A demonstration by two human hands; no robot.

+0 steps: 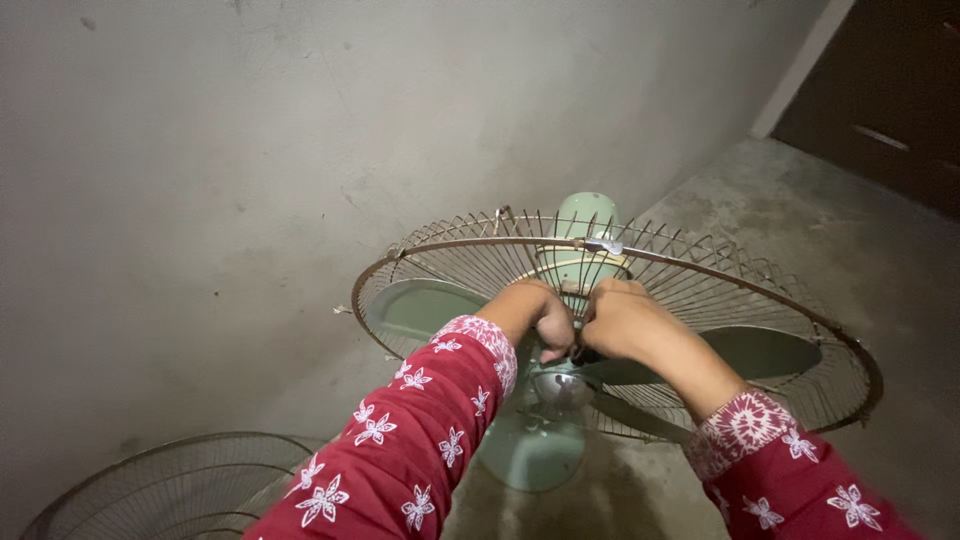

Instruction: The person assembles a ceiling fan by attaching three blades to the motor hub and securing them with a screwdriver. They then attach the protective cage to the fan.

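The pedestal fan [600,330] is seen from above against a bare grey wall [250,150], in the middle of the view, with its front guard off and its head tipped toward the viewer. Its rear wire guard [760,290] forms a wide shallow basket of thin rusty spokes with a metal rim band; it is judged stiff along the rim but easily bent at the wires, and rough to the touch. Within that basket only the fan's own parts are held: three pale green blades [530,450], judged light, smooth and likely brittle plastic, and the shiny hub cap [562,388] at their centre. Behind the guard the pale green motor housing [586,215] is seen, judged the heavy part of the fan. A firm hold is judged best taken at the hub or on the rim band, not on the blades' thin edges.

A second wire guard [190,490], detached, lies on the concrete floor [800,200] at the near left.

Both arms are covered by red sleeves with white flower prints. The left hand [540,318] and the right hand [625,320] are closed side by side, touching, just above the hub cap. The fingers are curled under, out of sight, so what is pinched cannot be told.
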